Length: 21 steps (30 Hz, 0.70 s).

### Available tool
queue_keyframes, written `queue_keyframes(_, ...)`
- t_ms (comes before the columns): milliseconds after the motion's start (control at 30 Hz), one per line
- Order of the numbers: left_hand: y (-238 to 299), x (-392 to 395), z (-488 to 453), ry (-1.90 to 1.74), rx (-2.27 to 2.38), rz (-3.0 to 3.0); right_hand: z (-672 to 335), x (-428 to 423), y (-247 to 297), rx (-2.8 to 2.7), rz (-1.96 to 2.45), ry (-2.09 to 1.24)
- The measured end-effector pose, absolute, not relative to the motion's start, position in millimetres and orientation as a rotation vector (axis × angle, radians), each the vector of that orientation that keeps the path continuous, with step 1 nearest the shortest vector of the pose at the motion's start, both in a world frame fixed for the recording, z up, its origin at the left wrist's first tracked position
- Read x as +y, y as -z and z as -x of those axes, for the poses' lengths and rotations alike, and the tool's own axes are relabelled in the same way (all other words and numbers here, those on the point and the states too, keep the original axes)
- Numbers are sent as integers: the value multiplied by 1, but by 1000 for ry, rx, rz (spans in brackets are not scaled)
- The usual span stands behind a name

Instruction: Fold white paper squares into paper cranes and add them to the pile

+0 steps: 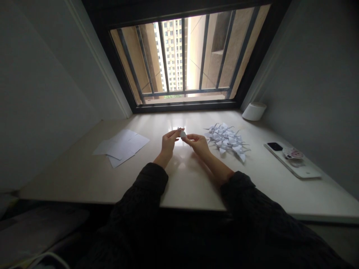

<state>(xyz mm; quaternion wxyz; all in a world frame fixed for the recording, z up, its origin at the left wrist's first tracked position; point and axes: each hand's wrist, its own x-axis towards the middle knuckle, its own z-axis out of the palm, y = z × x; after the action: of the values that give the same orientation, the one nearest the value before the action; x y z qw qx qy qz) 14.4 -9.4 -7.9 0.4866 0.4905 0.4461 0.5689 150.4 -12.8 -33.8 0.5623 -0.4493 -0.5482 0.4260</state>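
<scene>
Gently does it: light, even pressure along the creases should, I judge, keep the small folded paper point(183, 133) from crumpling. It sits between the two hands, both nearly closed. The left hand point(168, 142) pinches one end between thumb and fingers; the right hand point(198, 143) grips the other with its fingertips. Just right of them lies a heap of folded papers point(226, 139).

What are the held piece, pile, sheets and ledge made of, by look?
Held piece: probably paper; pale and folded, too small to be sure.
Pile: matte white paper, judging by creased facets and thin points.
Sheets: likely matte paper; thin, flat, straight-edged.
Ledge: glossy, reflecting window light; stone or laminate, can't tell.
</scene>
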Motion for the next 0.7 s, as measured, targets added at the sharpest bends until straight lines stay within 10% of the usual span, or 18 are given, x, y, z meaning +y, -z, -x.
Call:
queue_keyframes(400, 7, -8, -10, -1196, 1132, -1041, -157, -23, 28, -1632, 1061, -18)
queue_keyframes(700, 4, -6, -9, -1289, 1088, -991, -157, -18, 32, -1892, 821, 91)
